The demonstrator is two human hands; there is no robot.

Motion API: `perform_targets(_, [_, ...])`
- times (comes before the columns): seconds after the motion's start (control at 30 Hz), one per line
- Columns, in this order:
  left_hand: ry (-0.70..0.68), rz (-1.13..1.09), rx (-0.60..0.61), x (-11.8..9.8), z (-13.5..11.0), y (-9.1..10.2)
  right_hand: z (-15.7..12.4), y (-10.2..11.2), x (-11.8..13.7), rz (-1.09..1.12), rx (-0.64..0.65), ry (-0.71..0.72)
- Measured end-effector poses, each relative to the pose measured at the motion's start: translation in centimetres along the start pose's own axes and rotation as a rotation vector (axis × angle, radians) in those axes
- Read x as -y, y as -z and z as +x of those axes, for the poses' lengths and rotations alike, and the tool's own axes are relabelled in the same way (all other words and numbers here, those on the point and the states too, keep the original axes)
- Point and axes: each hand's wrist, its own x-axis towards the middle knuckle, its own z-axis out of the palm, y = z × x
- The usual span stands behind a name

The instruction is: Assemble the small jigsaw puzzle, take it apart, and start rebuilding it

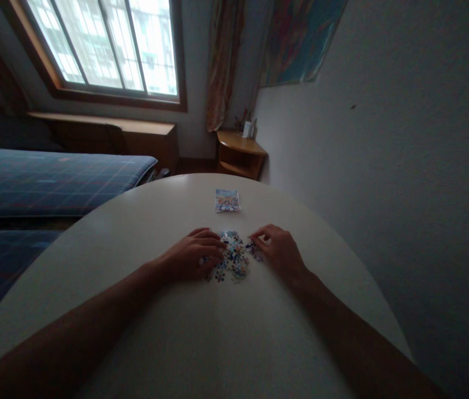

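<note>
A heap of small multicoloured jigsaw puzzle pieces (pixel 235 256) lies loose on the white round table (pixel 218 332). My left hand (pixel 193 252) rests palm down at the left side of the heap, its fingers stretched out and touching the nearest pieces. Some pieces show beneath and between those fingers. At the heap's right edge is my right hand (pixel 278 246), thumb and forefinger brought together in a pinch just above a few pieces. Whatever is between those fingertips is too small to make out. Beyond the heap a small printed picture sheet (pixel 227 200) lies flat.
A bed with a blue plaid cover (pixel 60 180) stands left of the table. The white wall (pixel 342 166) runs close along the right. Behind the table are a small wooden corner cabinet (pixel 240 145) and a low wooden desk (pixel 143 128) under the window.
</note>
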Motion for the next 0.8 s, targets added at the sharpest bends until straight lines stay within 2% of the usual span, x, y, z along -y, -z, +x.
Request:
perform_targets(0.13, [-0.003,0.01,-0.021,0.0,0.1,-0.1,0.0,-0.3,0.1,0.036,0.054,0.038])
perform_targets(0.3, [0.016,-0.005,-0.125,-0.1,0.4,0.2,-0.2,-0.4,0.4,0.072,0.06,0.08])
perform_targets(0.4, [0.141,0.045,-0.196,0.4,0.3,0.1,-0.5,-0.3,1.0,0.1,0.096,0.196])
perform_targets(0.57, [0.479,0.184,-0.28,1.5,0.1,-0.4,-1.3,0.0,2.6,0.133,0.211,0.431])
perform_targets(0.67, [0.536,0.203,-0.286,1.9,0.1,-0.6,-1.5,-0.1,2.7,0.122,0.241,0.484])
perform_targets(0.8, [0.558,0.213,-0.283,1.8,0.1,-0.6,-1.2,-0.3,1.8,0.117,0.241,0.463])
